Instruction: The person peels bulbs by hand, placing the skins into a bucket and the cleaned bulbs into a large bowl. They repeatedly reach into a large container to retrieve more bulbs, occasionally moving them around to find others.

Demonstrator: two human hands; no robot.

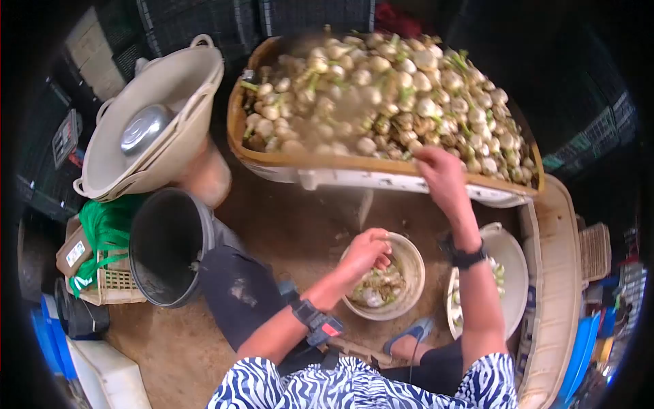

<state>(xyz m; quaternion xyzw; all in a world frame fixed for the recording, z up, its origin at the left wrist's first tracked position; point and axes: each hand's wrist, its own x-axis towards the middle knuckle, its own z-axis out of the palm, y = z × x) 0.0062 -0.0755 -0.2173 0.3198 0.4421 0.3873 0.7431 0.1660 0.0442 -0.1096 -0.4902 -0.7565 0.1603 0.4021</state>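
Note:
A large tub with a wooden-coloured rim (381, 163) is heaped with pale round bulbs that look like garlic (422, 82), some with green stems and roots. At its near rim is my right hand (443, 178), its fingers closed at a garlic bulb (414, 146) on the edge of the heap. Lower down, my left hand (368, 253) hangs over a small white bucket (417, 286), fingers curled together; what they hold, if anything, is hidden. Inside the bucket lie peelings and pale scraps (375, 290).
At right, partly behind my right forearm, a white basin (511, 273) holds pale pieces. A black bucket (170, 249) stands left of my knee. Beyond it are stacked cream tubs (194, 88) with a metal bowl (146, 128), and green netting (109, 225) on a crate.

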